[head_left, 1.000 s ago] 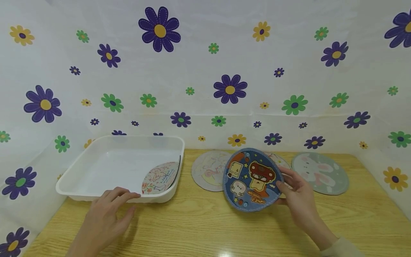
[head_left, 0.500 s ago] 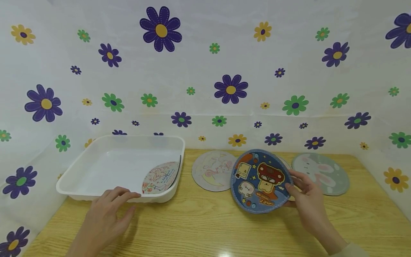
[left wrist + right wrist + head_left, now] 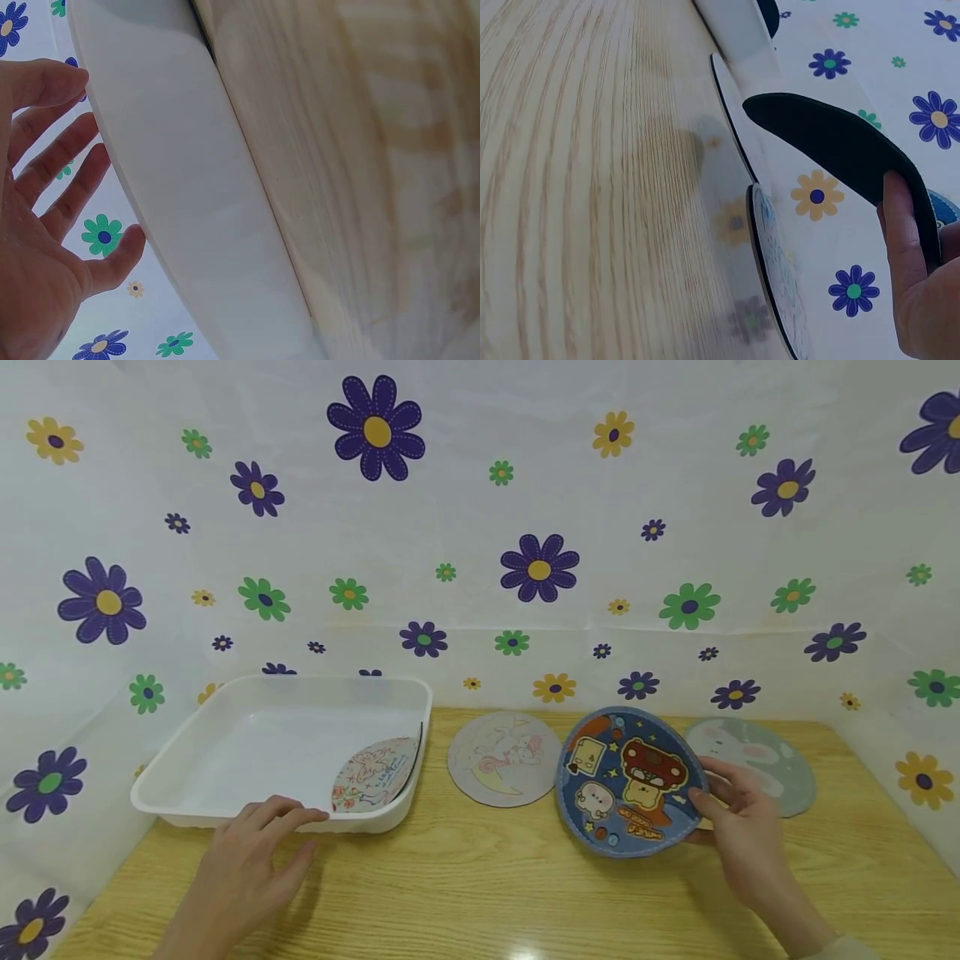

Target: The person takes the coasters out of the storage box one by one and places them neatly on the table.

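Note:
My right hand (image 3: 742,835) pinches the right edge of a round blue mouse pad (image 3: 630,802) printed with cartoon bears, thumb on the printed face. The pad is tilted up off the table; the right wrist view shows its black underside (image 3: 825,135) slightly bent. My left hand (image 3: 251,868) rests its fingertips on the near rim of a white plastic tub (image 3: 225,820). Inside that tub, a pale printed mouse pad (image 3: 375,774) leans in the right front corner. The left wrist view shows the left fingers (image 3: 71,154) relaxed and apart along the tub's wall (image 3: 172,150).
A pale moon-print pad (image 3: 504,768) lies at the back of the wooden table (image 3: 465,893). To its right is a green rabbit pad (image 3: 780,768), partly covered by the right hand. Another pad (image 3: 780,277) shows in the right wrist view. A flowered cloth (image 3: 465,518) hangs behind.
My right hand has carried the blue pad to the right, uncovering the moon-print pad and hiding more of the rabbit pad. The left hand stays at the tub's rim.

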A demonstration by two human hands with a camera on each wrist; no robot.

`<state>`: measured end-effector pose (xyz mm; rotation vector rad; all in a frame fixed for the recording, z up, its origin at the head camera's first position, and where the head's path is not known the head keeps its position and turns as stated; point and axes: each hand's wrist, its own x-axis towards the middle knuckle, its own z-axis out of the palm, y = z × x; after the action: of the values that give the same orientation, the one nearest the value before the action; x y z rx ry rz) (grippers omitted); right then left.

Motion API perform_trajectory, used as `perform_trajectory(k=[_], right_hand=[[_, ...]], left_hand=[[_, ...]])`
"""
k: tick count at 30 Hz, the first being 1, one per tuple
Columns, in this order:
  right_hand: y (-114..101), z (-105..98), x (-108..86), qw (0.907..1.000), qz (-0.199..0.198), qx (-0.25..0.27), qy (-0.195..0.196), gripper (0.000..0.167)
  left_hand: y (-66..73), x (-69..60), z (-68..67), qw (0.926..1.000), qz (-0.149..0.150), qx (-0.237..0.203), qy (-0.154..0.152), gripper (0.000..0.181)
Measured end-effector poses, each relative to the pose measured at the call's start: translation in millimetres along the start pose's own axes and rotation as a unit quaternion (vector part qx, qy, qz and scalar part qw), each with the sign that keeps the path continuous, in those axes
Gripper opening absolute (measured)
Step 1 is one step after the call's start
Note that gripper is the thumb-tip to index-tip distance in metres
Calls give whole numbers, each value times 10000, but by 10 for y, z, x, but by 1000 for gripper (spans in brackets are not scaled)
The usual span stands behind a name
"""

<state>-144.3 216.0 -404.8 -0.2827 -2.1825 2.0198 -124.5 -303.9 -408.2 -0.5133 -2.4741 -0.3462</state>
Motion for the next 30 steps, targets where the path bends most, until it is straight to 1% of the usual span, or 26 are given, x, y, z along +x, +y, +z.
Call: perform_trajectory(k=[4, 10, 13, 15, 20, 25, 27, 30], right_hand=[[14, -61, 0, 9999, -70, 112, -15, 37], [38, -137, 2, 9995, -102, 278, -74, 37], [49, -176, 3, 9995, -127, 254, -149, 38], [58, -206, 2, 9997, -117, 150, -179, 40], [77, -288, 6, 9998, -35, 7, -200, 42], [96, -380, 14, 9994, 31, 266, -231, 41], [104, -415, 14, 9992, 135, 332, -196, 40], [115, -461, 10, 9991, 339, 248, -103, 38]], left_hand=[[-5, -10, 2, 10000, -35, -16, -13, 33], [-17, -13, 3, 10000, 50, -48, 51, 33], [-18, -14, 0, 9999, 70, -46, 62, 32], [-16, -16, -1, 10000, 54, -46, 52, 32], [-14, -23, -1, 10000, 13, -39, 16, 33], [-11, -16, 1, 10000, 13, -66, 34, 33], [-10, -13, 3, 10000, 4, -67, 42, 33], [-7, -11, 2, 10000, -10, -60, 28, 33]])
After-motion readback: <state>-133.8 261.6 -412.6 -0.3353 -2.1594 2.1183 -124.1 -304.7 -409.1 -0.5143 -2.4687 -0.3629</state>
